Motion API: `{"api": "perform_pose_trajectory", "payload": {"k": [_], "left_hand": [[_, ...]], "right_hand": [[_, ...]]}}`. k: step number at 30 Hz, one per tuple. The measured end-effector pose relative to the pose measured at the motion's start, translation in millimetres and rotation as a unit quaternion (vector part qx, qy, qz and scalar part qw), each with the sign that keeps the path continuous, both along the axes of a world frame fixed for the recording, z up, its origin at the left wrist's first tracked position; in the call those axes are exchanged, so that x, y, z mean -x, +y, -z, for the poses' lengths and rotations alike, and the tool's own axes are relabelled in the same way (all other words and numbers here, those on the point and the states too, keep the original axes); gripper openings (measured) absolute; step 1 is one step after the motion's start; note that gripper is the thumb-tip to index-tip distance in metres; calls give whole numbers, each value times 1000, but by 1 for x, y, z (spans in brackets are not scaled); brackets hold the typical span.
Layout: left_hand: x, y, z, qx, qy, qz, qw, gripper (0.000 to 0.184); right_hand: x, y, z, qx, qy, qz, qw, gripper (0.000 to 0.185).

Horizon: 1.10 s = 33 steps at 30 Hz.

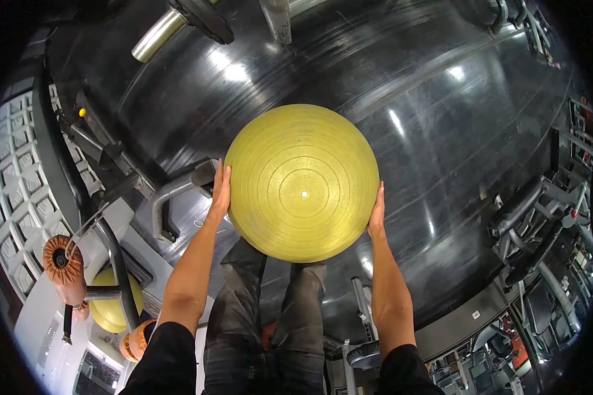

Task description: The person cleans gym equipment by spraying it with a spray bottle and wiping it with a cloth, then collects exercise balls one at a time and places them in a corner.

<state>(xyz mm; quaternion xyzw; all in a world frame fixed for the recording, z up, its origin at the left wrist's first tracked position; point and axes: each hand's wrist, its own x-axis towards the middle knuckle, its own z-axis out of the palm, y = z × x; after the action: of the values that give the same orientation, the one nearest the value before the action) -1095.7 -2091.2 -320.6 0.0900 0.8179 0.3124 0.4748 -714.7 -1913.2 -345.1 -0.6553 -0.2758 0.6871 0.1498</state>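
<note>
A large yellow exercise ball [303, 178] with ringed ridges and a small white plug fills the middle of the head view. My left hand [222, 189] presses flat against its left side, and my right hand [377, 212] presses against its right side. Between them the ball is held in front of my legs, hiding my feet and part of the floor. The fingers of both hands lie along the ball's sides and are only partly visible.
Black shiny flooring [454, 151] surrounds me. To the left stand a metal machine frame [168, 197], orange-brown padded rollers [64, 260] and a second yellow ball [109, 309]. Gym machines [527, 230] line the right. A chrome bar end [153, 41] juts in at the top.
</note>
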Motion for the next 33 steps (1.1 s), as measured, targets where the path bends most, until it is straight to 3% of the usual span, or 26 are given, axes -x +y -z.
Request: {"api": "perform_pose_trajectory", "payload": {"k": [4, 13, 21, 26, 30, 33], "left_hand": [[-2, 10, -16, -24, 47, 36, 998, 71], [-9, 9, -47, -61, 3, 0, 998, 70], [-46, 15, -151, -112, -30, -7, 993, 68], [-62, 25, -236, -176, -14, -21, 984, 67], [-75, 11, -310, -237, 17, -33, 971, 66], [-73, 3, -360, -290, 53, -31, 955, 65]], "right_hand": [[9, -1, -15, -29, -22, -36, 999, 74], [18, 3, -69, -89, -76, -109, 987, 72], [4, 35, -202, -212, -109, -156, 959, 71], [-14, 35, -293, -213, -45, -80, 973, 71], [-30, 41, -368, -264, -3, -80, 961, 70], [-35, 38, -425, -232, 0, -78, 970, 72]]}}
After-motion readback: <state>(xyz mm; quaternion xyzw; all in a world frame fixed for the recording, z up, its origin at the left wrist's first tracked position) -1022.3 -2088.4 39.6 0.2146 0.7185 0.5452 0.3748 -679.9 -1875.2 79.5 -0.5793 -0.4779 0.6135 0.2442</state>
